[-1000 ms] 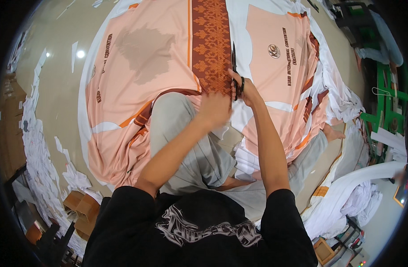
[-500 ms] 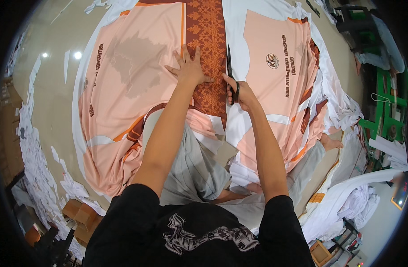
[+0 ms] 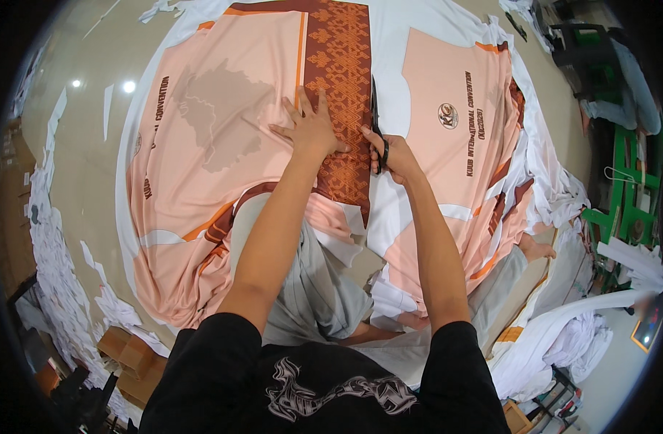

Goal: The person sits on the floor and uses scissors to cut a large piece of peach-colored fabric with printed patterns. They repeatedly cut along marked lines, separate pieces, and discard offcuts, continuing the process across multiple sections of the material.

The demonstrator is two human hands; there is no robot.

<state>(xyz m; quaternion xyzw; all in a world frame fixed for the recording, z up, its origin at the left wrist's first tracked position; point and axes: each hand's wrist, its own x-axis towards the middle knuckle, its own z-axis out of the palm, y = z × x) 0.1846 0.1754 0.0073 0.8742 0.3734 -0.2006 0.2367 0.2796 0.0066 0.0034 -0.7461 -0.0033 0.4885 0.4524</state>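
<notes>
Peach fabric point(image 3: 263, 108) with a grey map-like shape is spread before me, edged by a maroon band point(image 3: 346, 65) with orange patterning. My left hand point(image 3: 312, 134) lies flat over the inner side of that band, fingers spread, holding nothing. Black-handled scissors point(image 3: 376, 119) are gripped in my right hand point(image 3: 398, 159), blades pointing away from me along the band's right edge, where it meets white cloth point(image 3: 389, 94). Whether the blades are apart is hard to tell. To the right lies another printed peach piece point(image 3: 433, 79) with a round emblem.
White scraps point(image 3: 56, 275) heap along the left, near cardboard boxes point(image 3: 132, 354). A green metal frame point(image 3: 621, 195) stands at the right. Bunched white cloth point(image 3: 552, 181) lies beside the right piece. My bare foot point(image 3: 535, 247) rests at the fabric's right edge.
The scissors have advanced slightly away from me along the band's edge. My left hand stays at the same spot on the fabric; the whole fabric sits a little lower in view.
</notes>
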